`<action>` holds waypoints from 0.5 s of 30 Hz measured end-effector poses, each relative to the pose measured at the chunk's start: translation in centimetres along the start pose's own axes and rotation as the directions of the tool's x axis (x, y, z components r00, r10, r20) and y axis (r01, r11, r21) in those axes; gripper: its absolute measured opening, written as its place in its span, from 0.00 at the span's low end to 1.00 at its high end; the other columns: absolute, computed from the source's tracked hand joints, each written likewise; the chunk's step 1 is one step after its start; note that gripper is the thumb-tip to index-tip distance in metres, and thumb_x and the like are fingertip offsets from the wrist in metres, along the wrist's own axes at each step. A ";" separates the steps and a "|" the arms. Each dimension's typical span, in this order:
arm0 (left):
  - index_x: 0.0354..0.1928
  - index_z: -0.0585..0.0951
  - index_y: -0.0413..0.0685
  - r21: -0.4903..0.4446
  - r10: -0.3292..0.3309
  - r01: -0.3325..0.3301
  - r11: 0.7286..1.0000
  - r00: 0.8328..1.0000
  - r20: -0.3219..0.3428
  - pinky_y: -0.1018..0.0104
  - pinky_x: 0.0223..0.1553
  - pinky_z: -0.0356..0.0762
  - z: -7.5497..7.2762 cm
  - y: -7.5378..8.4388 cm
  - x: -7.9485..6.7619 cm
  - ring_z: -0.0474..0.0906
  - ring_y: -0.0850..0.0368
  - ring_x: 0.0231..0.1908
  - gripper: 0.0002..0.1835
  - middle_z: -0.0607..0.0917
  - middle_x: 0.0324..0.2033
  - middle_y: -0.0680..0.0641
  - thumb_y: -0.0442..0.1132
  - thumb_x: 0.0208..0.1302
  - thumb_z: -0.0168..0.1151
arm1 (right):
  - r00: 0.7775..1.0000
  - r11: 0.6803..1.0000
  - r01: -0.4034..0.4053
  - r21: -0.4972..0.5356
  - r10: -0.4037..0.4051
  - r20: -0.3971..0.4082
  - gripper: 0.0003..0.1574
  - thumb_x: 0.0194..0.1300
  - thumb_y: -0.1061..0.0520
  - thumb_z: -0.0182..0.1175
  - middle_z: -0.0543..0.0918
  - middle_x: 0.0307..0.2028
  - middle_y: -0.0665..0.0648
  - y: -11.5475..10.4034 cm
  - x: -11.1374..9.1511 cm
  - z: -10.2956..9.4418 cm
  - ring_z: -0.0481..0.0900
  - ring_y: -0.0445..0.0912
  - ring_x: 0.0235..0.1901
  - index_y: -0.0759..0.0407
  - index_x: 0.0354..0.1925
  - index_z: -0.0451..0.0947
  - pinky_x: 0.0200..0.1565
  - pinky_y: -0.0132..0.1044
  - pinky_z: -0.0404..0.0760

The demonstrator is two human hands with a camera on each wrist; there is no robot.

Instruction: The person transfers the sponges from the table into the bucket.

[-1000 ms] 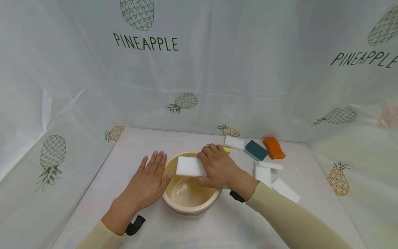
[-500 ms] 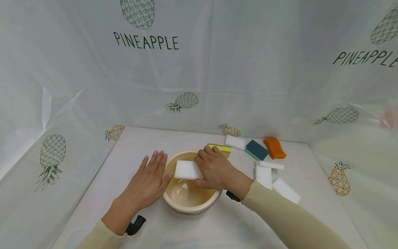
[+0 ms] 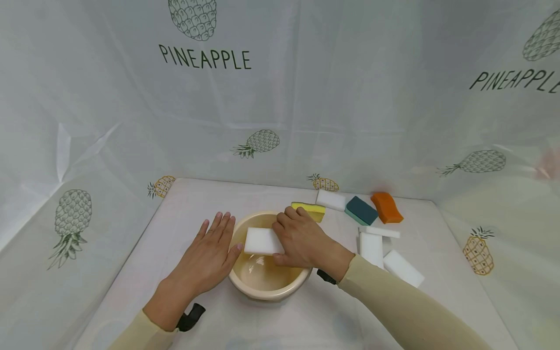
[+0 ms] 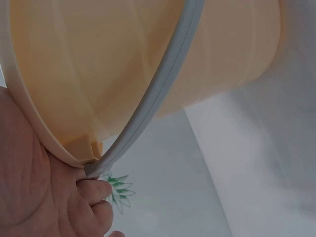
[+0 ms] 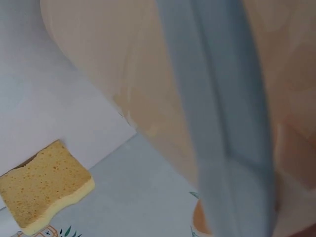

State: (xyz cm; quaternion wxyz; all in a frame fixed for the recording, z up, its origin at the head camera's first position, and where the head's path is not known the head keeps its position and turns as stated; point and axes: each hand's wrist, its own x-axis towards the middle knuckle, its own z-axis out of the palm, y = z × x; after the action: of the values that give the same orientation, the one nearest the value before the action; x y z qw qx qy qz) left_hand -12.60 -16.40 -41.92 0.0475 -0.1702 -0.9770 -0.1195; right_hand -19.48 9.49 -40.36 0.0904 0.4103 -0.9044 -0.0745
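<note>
Gripping a white block (image 3: pixel 259 241) by its right end with the right hand (image 3: pixel 302 241), curling fingers and thumb around it! Holding it at the mouth of a cream bucket (image 3: pixel 262 294); not showing clearly how deep. Resting the left hand (image 3: pixel 202 262) against the left rim, laying the fingers straight and grasping nothing.

Looking light and squashy, probably foam, so likely taking a firm squeeze without harm and hardly slipping if dry; best gripping across the end, between thumb and fingers. Showing crisp edges, a flat matt face. Spotting glossy, rounded walls on the bucket, probably stiff plastic, and a smooth grey handle (image 4: pixel 162 74) arching from its rim. Seeing, on the table (image 3: pixel 262 325), a pitted yellow sponge (image 3: pixel 309 211), a two-tone teal sponge (image 3: pixel 361 209), a wavy orange sponge (image 3: pixel 387 208) and other white blocks (image 3: pixel 371 247).
</note>
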 end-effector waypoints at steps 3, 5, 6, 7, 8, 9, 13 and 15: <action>0.82 0.57 0.34 -0.003 -0.001 0.001 1.000 1.000 -0.001 0.39 0.82 0.45 0.0 0.0 0.0 0.48 0.39 0.83 0.39 0.58 0.82 0.36 0.58 0.85 0.42 | 1.000 1.000 0.006 -0.010 -0.006 -0.013 0.35 0.61 0.28 0.61 0.81 0.45 0.52 0.0 0.0 0.0 0.70 0.48 0.46 0.54 0.49 0.81 0.48 0.42 0.70; 0.82 0.56 0.34 -0.008 -0.003 0.003 1.000 1.000 0.001 0.39 0.82 0.45 0.0 0.0 0.0 0.48 0.39 0.83 0.40 0.58 0.82 0.36 0.58 0.84 0.42 | 1.000 1.000 0.011 -0.015 -0.011 -0.025 0.33 0.60 0.29 0.62 0.81 0.43 0.52 0.0 0.0 0.1 0.70 0.48 0.45 0.54 0.47 0.81 0.47 0.42 0.70; 0.82 0.56 0.34 -0.008 -0.003 0.003 1.000 1.000 0.001 0.39 0.82 0.45 0.0 0.0 0.0 0.48 0.39 0.83 0.40 0.58 0.82 0.36 0.58 0.84 0.42 | 0.999 1.000 0.014 -0.019 -0.014 -0.031 0.33 0.61 0.30 0.62 0.80 0.42 0.52 0.0 -0.1 0.1 0.70 0.48 0.44 0.55 0.46 0.80 0.46 0.42 0.69; 0.82 0.56 0.34 -0.009 -0.004 0.004 1.000 1.000 0.004 0.39 0.82 0.45 -0.1 0.0 0.0 0.48 0.39 0.83 0.40 0.57 0.82 0.36 0.58 0.84 0.42 | 0.999 1.000 0.016 -0.021 -0.017 -0.039 0.31 0.61 0.31 0.61 0.80 0.41 0.52 0.0 -0.1 0.1 0.69 0.48 0.44 0.55 0.45 0.80 0.45 0.42 0.69; 0.82 0.56 0.34 -0.010 -0.005 0.005 1.000 1.000 0.005 0.39 0.82 0.45 -0.1 0.0 0.0 0.48 0.39 0.83 0.40 0.57 0.82 0.36 0.58 0.85 0.42 | 0.999 1.000 0.019 -0.023 -0.020 -0.046 0.30 0.61 0.31 0.61 0.79 0.40 0.51 0.0 -0.1 0.1 0.69 0.48 0.43 0.54 0.44 0.80 0.45 0.42 0.68; 0.82 0.56 0.34 -0.009 -0.004 0.004 1.000 1.000 0.006 0.39 0.82 0.45 -0.1 0.0 0.0 0.48 0.40 0.83 0.40 0.57 0.82 0.36 0.58 0.85 0.42 | 0.998 0.999 0.021 -0.026 -0.022 -0.051 0.29 0.61 0.32 0.61 0.79 0.39 0.51 0.0 -0.2 0.1 0.69 0.48 0.43 0.54 0.42 0.80 0.44 0.42 0.68; 0.82 0.56 0.34 -0.012 -0.003 0.003 1.000 1.000 0.004 0.39 0.82 0.45 0.0 0.0 0.0 0.48 0.39 0.83 0.40 0.57 0.82 0.36 0.58 0.85 0.42 | 0.997 0.999 0.027 -0.029 -0.029 -0.067 0.27 0.62 0.33 0.60 0.79 0.38 0.51 0.1 -0.2 0.1 0.70 0.48 0.42 0.54 0.41 0.80 0.43 0.42 0.68; 0.82 0.56 0.34 -0.016 -0.004 0.004 1.000 1.000 0.002 0.39 0.82 0.45 -0.1 0.0 0.0 0.48 0.39 0.83 0.39 0.57 0.82 0.36 0.58 0.84 0.43 | 0.996 0.999 0.027 -0.028 -0.029 -0.081 0.27 0.63 0.33 0.61 0.80 0.39 0.51 0.1 -0.3 0.1 0.70 0.48 0.43 0.54 0.42 0.81 0.44 0.42 0.68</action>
State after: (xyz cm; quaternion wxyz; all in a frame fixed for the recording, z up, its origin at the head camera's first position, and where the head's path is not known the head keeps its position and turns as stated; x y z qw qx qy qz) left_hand -12.57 -16.44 -41.85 0.0451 -0.1685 -0.9764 -0.1272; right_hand -19.35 9.83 -40.48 0.1317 0.4244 -0.8930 -0.0711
